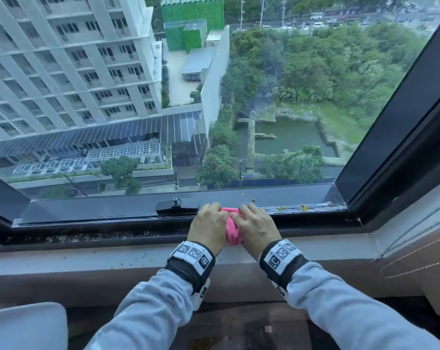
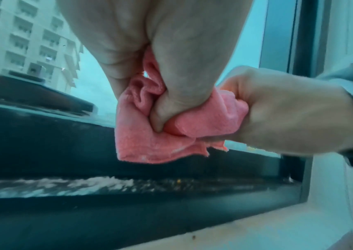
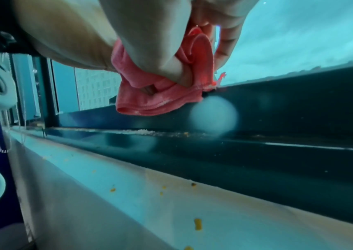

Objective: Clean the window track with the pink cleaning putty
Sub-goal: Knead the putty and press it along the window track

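Head view shows both hands close together above the dark window track (image 1: 92,236), the left hand (image 1: 208,227) and the right hand (image 1: 256,227) each with its grip closed round the same bunched pink material (image 1: 232,229), which looks like terry cloth with a stitched hem rather than putty. The pink bundle is held between the two hands, just above the lower frame rail and right of the black window latch (image 1: 177,207). In the left wrist view the thumb digs into the folds while a loose flap hangs down towards the rail without clearly touching it. In the right wrist view the curled fingers (image 3: 227,42) press the cloth, and its hemmed edge lies at the top edge of the dark rail. Yellowish crumbs (image 1: 302,207) sit on the frame ledge to the right of the hands, and more specks (image 3: 198,224) dot the pale sill (image 1: 75,258) below the track. A beaded blind cord (image 1: 415,238) hangs at the right.
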